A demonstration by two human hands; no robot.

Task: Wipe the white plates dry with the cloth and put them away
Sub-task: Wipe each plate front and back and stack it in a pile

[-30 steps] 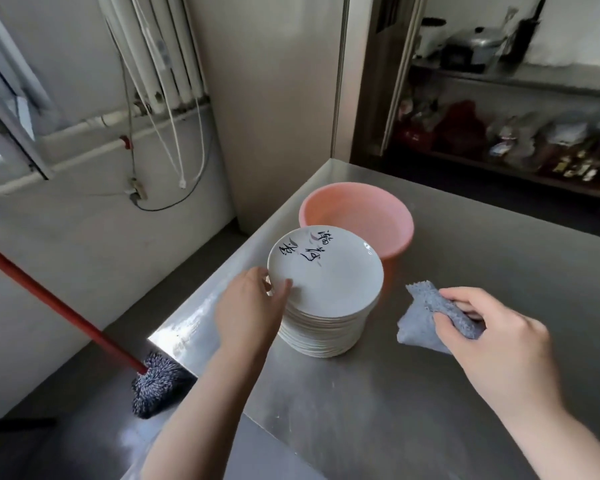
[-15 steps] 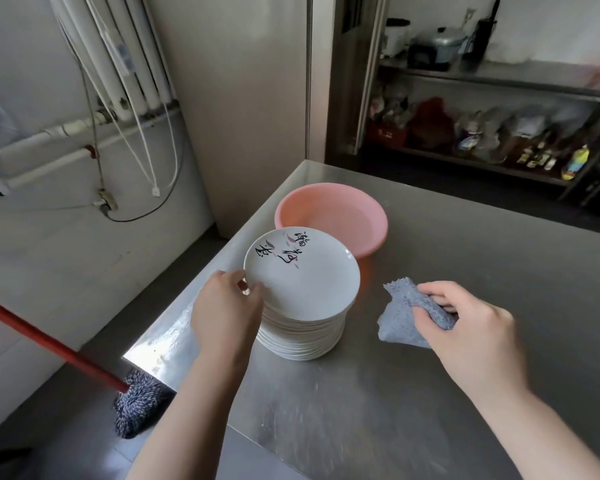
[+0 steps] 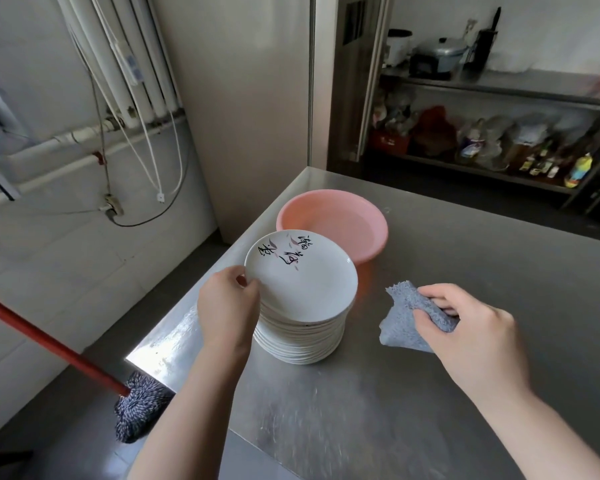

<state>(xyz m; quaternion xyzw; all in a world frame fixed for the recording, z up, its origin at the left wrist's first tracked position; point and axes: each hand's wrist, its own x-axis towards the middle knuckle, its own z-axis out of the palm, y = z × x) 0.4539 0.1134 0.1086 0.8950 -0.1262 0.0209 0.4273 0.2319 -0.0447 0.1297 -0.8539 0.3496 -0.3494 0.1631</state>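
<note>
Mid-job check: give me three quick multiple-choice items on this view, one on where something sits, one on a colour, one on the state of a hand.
1. Where is the pink basin relative to the stack of white plates?
A. Behind it, farther from the person
B. On top of it
C. On the floor

2. What colour is the cloth?
A. Red
B. Grey-blue
C. Yellow

3. What is the left hand doing?
A. Resting flat on the steel table
B. Holding the mop
C. Gripping the rim of the top plate

Answers: 1 A, the basin stands just beyond the stack. 2 B, the cloth in the right hand is grey-blue. 3 C, thumb and fingers pinch the plate's left edge.
</note>
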